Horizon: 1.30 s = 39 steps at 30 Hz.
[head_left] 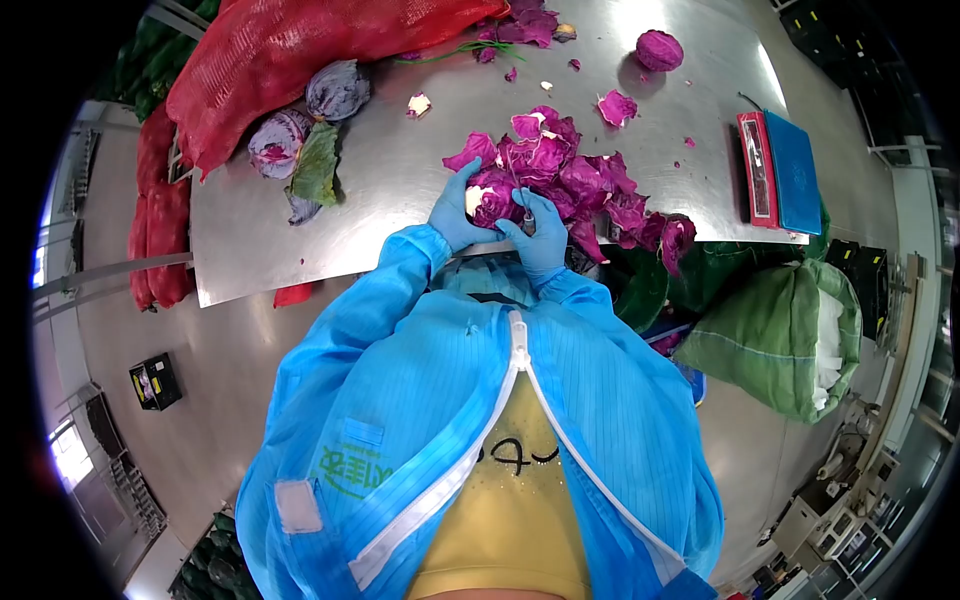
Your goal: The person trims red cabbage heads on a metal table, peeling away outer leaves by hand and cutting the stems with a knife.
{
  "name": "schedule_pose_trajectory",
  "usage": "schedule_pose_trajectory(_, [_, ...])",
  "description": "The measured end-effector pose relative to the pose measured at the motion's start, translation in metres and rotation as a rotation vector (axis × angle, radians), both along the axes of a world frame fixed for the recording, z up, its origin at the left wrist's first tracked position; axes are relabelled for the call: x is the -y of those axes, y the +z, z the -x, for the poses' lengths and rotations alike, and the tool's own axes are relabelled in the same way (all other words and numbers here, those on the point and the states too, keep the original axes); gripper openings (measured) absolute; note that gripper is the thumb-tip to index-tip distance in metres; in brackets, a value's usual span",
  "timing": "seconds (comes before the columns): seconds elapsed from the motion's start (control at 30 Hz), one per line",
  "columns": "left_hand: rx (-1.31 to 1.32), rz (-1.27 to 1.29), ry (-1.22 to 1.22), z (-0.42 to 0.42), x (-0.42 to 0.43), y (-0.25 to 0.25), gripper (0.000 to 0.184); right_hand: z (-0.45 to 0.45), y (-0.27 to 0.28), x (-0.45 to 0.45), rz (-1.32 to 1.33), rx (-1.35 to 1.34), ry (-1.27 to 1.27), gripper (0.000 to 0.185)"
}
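Observation:
Close to the table's near edge, my left hand (459, 212) is wrapped around the left side of a purple cabbage (492, 203); its pale cut stem end faces left. My right hand (541, 236) is closed at the cabbage's right side, its fingers around a slim, dark, metallic tool that looks like a small knife (528, 214); much of it is hidden. Both hands wear blue gloves. Right beyond them lies a heap of loose purple cabbage leaves (560, 165), spreading to the right along the table edge.
The steel table (400, 170) carries a red mesh sack (300, 65), uncleaned cabbages (338, 90) and a green outer leaf (317, 165) at left. A peeled cabbage (659, 50) sits far right, near red and blue boxes (790, 172). A green sack (780, 335) stands right, below the table.

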<state>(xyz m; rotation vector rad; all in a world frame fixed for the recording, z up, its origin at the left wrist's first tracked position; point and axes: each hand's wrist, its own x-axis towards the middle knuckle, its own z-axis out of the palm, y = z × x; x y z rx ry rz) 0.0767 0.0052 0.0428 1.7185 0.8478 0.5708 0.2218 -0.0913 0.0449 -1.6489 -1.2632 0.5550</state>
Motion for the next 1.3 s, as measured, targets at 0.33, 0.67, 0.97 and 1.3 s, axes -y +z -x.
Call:
schedule_pose_trajectory(0.33, [-0.574,-0.363,0.067,0.008,0.01,0.031,0.106,-0.023,0.054,-0.01,0.473,-0.364,0.292,0.039])
schedule_pose_trajectory(0.67, [-0.669,-0.217,0.03,0.008,0.008,0.04,0.123,-0.021,0.023,-0.031,0.272,-0.062,0.127,0.046])
schedule_pose_trajectory(0.97, [-0.89,-0.401,-0.269,0.013,-0.007,0.071,0.107,-0.011,0.03,-0.034,0.429,-0.129,0.286,0.033])
schedule_pose_trajectory(1.3, [-0.288,0.02,0.121,0.04,-0.004,0.005,0.099,-0.047,0.047,-0.038,0.155,0.237,-0.051,0.042])
